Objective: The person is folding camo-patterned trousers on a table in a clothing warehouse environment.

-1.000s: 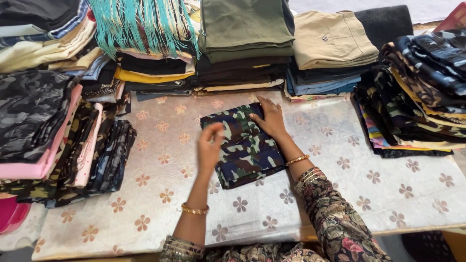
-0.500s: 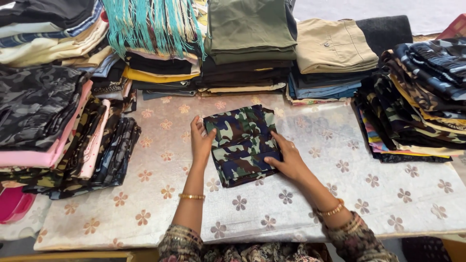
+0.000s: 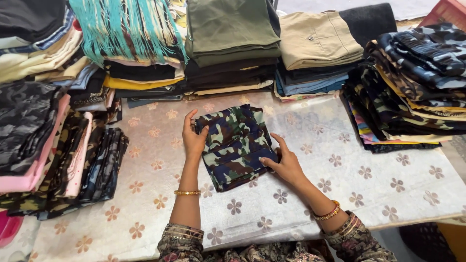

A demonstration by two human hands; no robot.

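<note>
A folded camouflage garment [image 3: 235,143] in green, navy and brown lies in the middle of a white cloth with flower prints [image 3: 340,189]. My left hand [image 3: 193,138] rests against its left edge, fingers spread and thumb on the fabric. Along the garment's right lower edge my right hand [image 3: 284,162] presses flat, fingers apart. Both wrists wear gold bangles, and patterned sleeves cover my forearms near the bottom of the view.
Stacks of folded clothes ring the cloth: dark camouflage and pink items [image 3: 43,155] at left, a teal fringed piece [image 3: 126,29] and olive stack [image 3: 230,34] at the back, beige trousers [image 3: 315,39], and camouflage piles [image 3: 412,82] at right.
My left hand slid down from the garment's top to its left edge. My right hand moved from the upper right corner to the lower right edge. The garment looks neater and squarer.
</note>
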